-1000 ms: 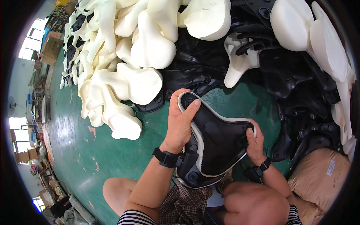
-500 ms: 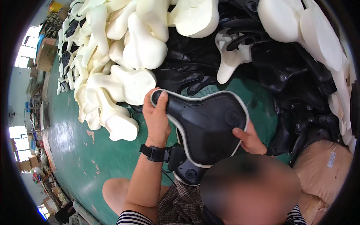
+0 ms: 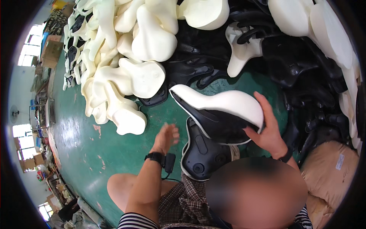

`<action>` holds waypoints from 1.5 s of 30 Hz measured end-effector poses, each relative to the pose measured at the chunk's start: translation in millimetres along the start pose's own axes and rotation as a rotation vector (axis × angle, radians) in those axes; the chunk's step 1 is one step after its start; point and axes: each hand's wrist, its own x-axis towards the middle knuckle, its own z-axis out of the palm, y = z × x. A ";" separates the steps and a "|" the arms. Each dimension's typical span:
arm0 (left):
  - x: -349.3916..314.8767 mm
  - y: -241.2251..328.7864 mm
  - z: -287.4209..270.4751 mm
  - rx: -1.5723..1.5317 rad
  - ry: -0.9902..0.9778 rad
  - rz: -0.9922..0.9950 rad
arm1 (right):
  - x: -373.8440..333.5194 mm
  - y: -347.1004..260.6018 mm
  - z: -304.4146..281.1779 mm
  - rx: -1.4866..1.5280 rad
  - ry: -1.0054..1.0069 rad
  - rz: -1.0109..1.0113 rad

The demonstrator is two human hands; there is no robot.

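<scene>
In my right hand (image 3: 268, 128) is a bicycle saddle with a white foam top (image 3: 225, 100) over a black shell; my fingers and thumb grip its wide end. It is tilted, the foam side up and the narrow nose pointing left. My left hand (image 3: 167, 138), slightly blurred, hovers left of the saddle with fingers loosely apart and nothing in it. Below the held saddle, a second saddle, its black underside (image 3: 204, 152) up and edged in white, lies by my lap, partly covered by the first.
White foam saddle pads (image 3: 146, 78) are heaped at the far left. Black saddle shells (image 3: 289, 61) pile up at the far right, with a white pad (image 3: 241, 49) among them. A tan sack (image 3: 324, 171) stands at the right. The floor (image 3: 82, 152) is green.
My left hand has let go of the saddle's nose and moved down. The saddle has turned from underside showing to foam top showing, now held by my right hand alone.
</scene>
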 end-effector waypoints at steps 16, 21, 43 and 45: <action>-19.4 -53.4 52.1 0.290 -0.458 -0.349 | -32.4 7.5 7.4 -0.531 -0.376 -0.301; -47.7 -56.5 36.4 0.068 -0.460 -0.372 | 3.3 -28.8 13.3 -0.475 -0.458 -0.416; -98.6 88.8 101.2 0.546 -0.216 0.557 | -124.7 97.5 -30.0 -0.370 -0.674 0.408; -90.2 7.2 80.8 0.407 -0.056 0.300 | -122.6 100.7 -44.2 -0.377 -0.654 0.378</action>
